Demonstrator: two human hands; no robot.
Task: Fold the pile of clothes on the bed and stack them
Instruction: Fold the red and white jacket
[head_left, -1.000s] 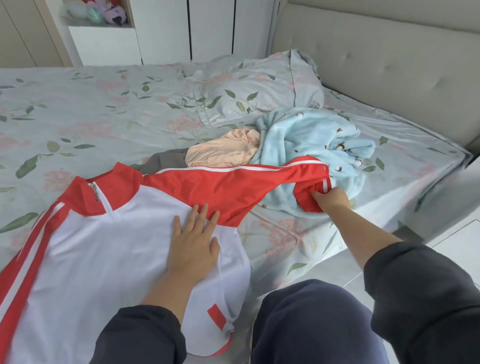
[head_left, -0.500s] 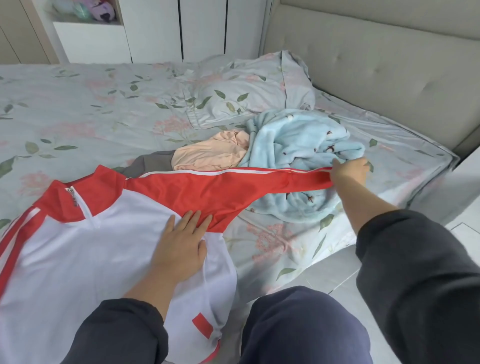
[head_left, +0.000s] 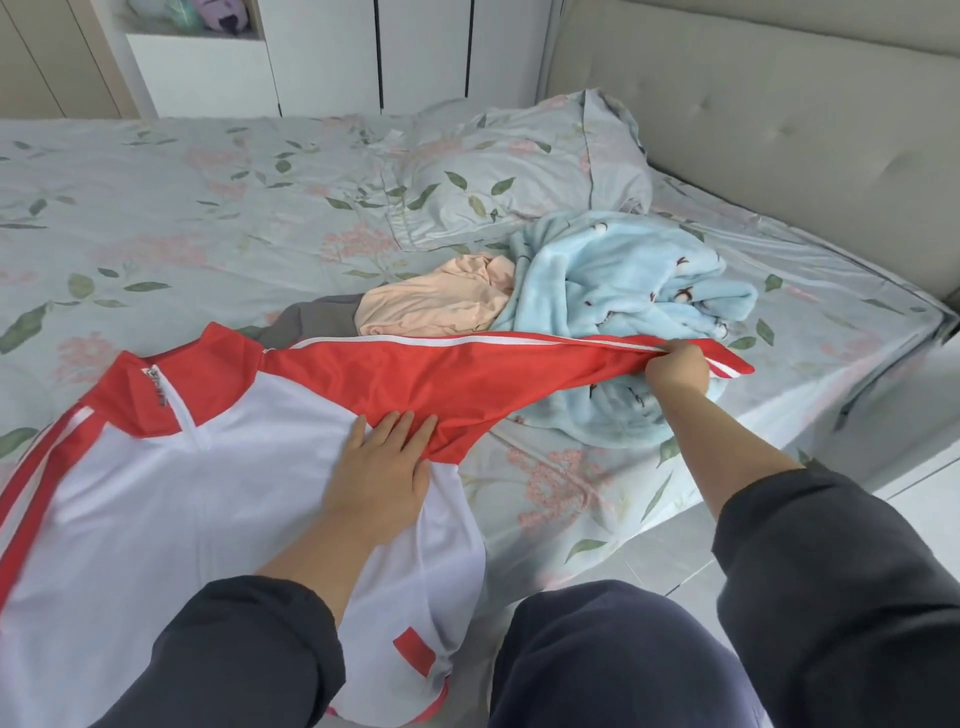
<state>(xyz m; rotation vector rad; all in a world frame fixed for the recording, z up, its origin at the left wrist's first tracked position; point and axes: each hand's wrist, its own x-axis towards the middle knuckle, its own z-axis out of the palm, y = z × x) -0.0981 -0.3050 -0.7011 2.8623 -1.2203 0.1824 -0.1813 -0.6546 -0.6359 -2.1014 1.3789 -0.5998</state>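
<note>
The slick red-and-white zip-neck sports jersey (head_left: 208, 493) lies spread front-up at the near edge of the floral-sheeted bed (head_left: 156, 208). The left hand (head_left: 379, 467) presses flat on it, fingers straight, by the armpit. The right hand (head_left: 675, 369) has its fingers curled tight round the cuff end of the long red sleeve (head_left: 467, 379), which is stretched taut over a crumpled pale-blue fleece garment (head_left: 623, 280). Behind lie a peach top (head_left: 441, 306) and a grey piece (head_left: 317, 322) (both unfolded). Folded inward, the sleeve might drag the fleece along, and the slippery body could slide off the edge.
</note>
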